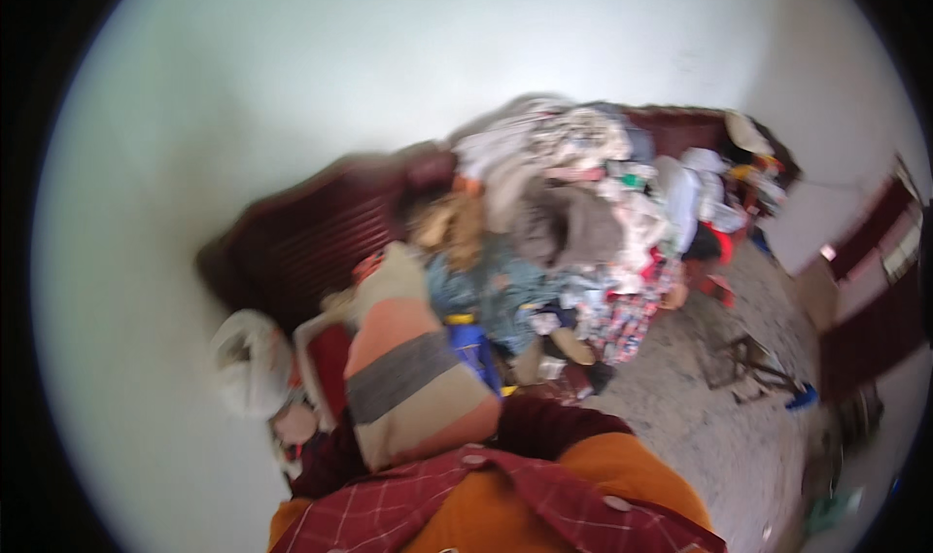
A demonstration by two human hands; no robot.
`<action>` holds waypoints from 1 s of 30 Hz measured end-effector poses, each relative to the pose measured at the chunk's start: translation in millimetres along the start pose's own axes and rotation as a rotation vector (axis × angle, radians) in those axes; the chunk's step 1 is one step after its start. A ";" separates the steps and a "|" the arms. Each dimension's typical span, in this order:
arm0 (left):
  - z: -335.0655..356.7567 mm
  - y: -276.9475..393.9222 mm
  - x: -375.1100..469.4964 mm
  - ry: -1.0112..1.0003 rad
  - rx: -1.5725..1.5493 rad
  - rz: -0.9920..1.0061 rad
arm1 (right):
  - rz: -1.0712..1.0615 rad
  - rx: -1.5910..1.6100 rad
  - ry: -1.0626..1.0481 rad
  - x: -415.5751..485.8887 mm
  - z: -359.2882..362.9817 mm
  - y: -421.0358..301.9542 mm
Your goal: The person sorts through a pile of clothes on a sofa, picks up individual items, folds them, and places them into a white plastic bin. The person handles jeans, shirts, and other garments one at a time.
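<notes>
Neither of my hands can be made out; my dark maroon sleeves reach forward on both sides of a striped cushion or folded cloth in beige, salmon and grey, held or resting against my front. Beyond it, a large heap of clothes covers a dark red wooden sofa or bench. Blue-green cloth, a tan cloth and a bright blue item lie just past the cushion. The picture is blurred.
A white plastic bag hangs or stands at the left by the pale wall. On the right, the floor holds a small wooden stool or frame with a blue item beside it. A dark red door or cabinet stands at the far right.
</notes>
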State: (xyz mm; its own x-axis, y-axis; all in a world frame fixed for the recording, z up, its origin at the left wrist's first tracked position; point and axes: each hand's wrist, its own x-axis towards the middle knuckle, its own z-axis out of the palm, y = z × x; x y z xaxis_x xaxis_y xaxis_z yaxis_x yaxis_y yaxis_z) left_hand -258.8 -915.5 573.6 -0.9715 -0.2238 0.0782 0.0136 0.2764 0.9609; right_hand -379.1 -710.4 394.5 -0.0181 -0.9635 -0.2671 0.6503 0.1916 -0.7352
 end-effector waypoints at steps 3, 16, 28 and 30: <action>18.5 -37.9 2.1 -0.183 -0.146 -0.087 | -0.010 0.033 -0.068 -12.0 14.9 -9.4; 43.4 -99.1 -27.3 0.014 -0.132 0.036 | 0.018 0.117 -0.132 -15.9 17.8 -6.7; 155.3 -206.9 -71.3 -0.494 -0.580 -0.661 | 0.011 0.190 0.046 -83.2 -30.9 16.7; 160.1 -216.3 -74.5 -0.468 -0.599 -0.704 | 0.064 0.058 0.095 -86.0 -35.4 16.2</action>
State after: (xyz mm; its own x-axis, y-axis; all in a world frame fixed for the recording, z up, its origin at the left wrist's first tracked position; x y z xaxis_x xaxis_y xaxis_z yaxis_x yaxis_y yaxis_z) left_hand -227.3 -808.9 317.4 -0.7984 0.2661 -0.5402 -0.6016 -0.3150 0.7340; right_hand -393.8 -617.8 383.5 -0.0452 -0.9272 -0.3717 0.6954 0.2379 -0.6781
